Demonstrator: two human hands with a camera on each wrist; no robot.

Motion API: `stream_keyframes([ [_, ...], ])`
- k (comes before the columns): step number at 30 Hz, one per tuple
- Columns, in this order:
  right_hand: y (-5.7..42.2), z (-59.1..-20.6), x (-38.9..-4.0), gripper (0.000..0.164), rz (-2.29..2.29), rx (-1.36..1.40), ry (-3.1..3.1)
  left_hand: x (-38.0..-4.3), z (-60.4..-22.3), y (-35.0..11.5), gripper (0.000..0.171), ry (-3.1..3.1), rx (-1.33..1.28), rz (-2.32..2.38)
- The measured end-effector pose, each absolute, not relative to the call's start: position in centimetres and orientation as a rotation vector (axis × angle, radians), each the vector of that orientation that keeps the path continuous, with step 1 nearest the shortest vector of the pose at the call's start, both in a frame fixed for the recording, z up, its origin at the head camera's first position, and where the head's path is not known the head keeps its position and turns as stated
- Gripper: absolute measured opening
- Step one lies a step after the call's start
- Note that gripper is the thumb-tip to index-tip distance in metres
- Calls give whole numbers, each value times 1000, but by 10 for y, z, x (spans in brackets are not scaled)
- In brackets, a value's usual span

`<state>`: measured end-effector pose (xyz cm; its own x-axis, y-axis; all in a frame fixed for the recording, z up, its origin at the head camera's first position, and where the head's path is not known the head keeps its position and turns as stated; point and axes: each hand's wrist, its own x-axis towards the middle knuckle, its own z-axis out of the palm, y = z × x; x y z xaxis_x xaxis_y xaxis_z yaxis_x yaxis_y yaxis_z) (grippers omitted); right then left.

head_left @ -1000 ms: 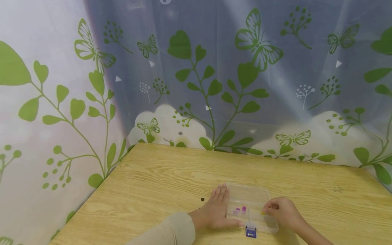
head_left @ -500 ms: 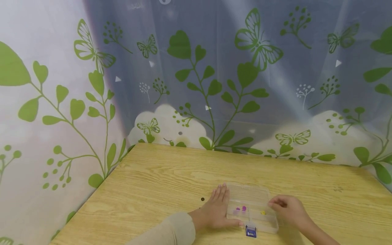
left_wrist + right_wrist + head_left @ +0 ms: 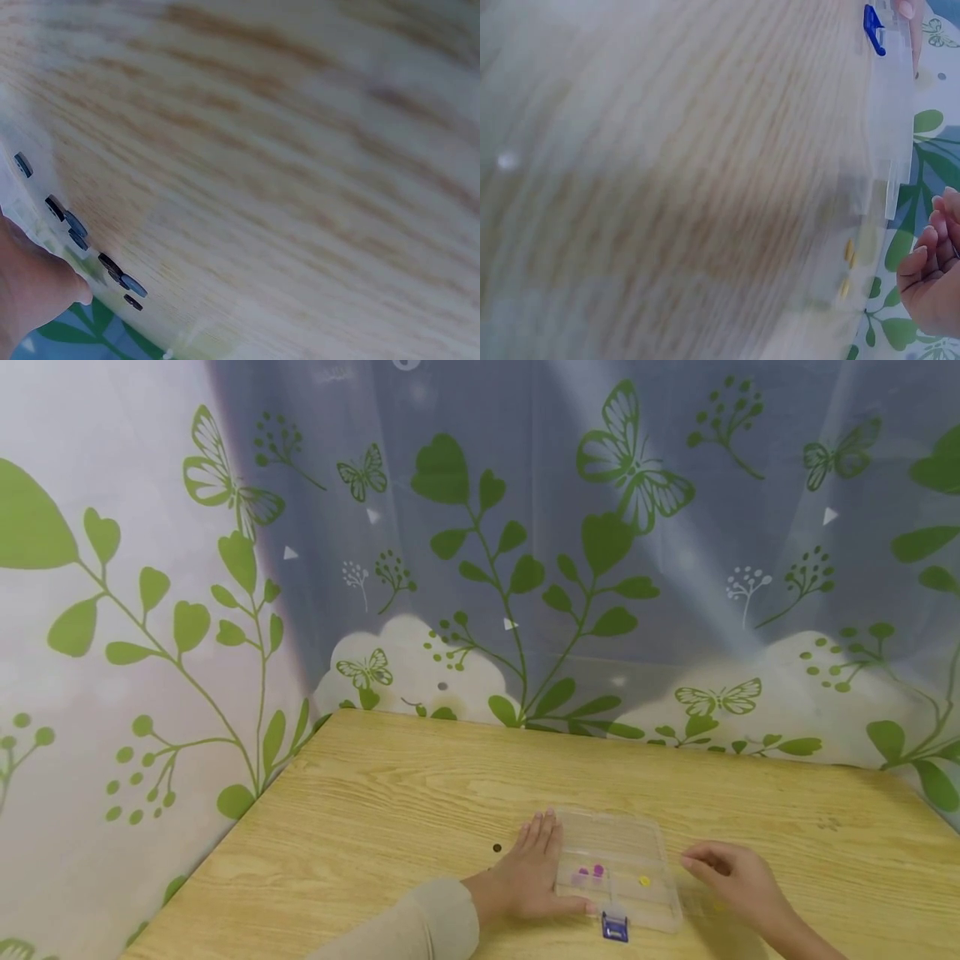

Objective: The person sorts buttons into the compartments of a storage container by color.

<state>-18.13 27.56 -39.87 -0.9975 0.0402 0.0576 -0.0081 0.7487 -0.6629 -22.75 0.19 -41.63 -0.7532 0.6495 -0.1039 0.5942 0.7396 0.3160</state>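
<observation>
A clear plastic compartment box (image 3: 637, 906) lies on the table with a blue latch (image 3: 615, 927) at its front. My left hand (image 3: 525, 877) rests flat against the box's left side, its thumb stretched along the front. Pink buttons (image 3: 598, 870) sit in a left compartment, and a yellow button (image 3: 644, 881) lies in the right part. Just off the box's right side hovers my right hand (image 3: 738, 881), fingers loosely bent, with nothing visible in them. Several yellow buttons (image 3: 849, 251) lie on the table near that hand in the right wrist view.
Several dark buttons (image 3: 111, 264) are scattered on the table near my left hand in the left wrist view; one dark button (image 3: 497, 847) shows left of it from above. The wooden table (image 3: 420, 777) meets a leaf-patterned curtain (image 3: 480, 568) at the back.
My right hand has drawn back from inside the box to its right side. The yellow button it had at its fingertips now lies in the box. The left hand stays put.
</observation>
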Motion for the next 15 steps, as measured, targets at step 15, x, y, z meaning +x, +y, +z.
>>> stream_keyframes([
  [15, 301, -408, -170, 26, 1038, -70, -2887, -229, -419, 1, 107, 2736, 998, 400],
])
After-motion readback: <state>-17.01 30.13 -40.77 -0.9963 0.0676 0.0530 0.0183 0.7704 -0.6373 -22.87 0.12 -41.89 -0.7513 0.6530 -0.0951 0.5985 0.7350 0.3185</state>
